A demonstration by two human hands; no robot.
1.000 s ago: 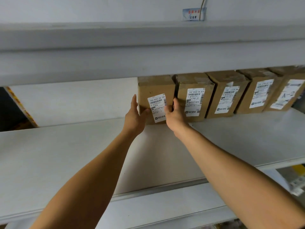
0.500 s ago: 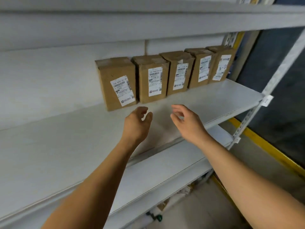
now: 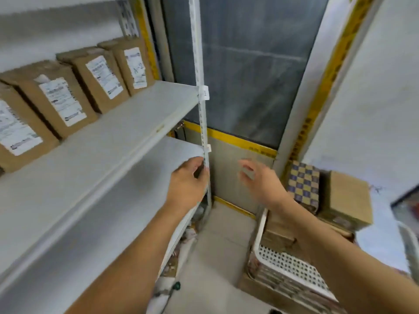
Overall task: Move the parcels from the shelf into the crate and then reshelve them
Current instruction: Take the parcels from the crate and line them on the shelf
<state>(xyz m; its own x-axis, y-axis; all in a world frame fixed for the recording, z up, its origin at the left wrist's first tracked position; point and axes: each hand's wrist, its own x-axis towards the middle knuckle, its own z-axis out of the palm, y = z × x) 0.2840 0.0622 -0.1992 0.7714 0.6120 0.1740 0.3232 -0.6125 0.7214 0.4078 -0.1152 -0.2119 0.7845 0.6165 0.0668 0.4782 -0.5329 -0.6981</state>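
Cardboard parcels (image 3: 56, 98) on shelf (image 3: 127, 123), rightmost label handwritten "A-2", other print blurred; both hands (image 3: 188, 182) (image 3: 263, 180) spread, empty.

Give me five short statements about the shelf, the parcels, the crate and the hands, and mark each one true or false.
1. Both hands are empty. True: neither the left hand nor the right hand holds a parcel.
2. The parcels lie flat in a stack on the shelf. False: the cardboard parcels stand upright in a row on the shelf, labels facing out.
3. The white perforated crate sits low on the person's right. True.
4. The crate is on the shelf beside the parcels. False: it sits down at floor level, apart from the shelf.
5. The right hand grips the shelf's upright post. False: it hangs in the air, fingers spread; the left hand is the one by the post.
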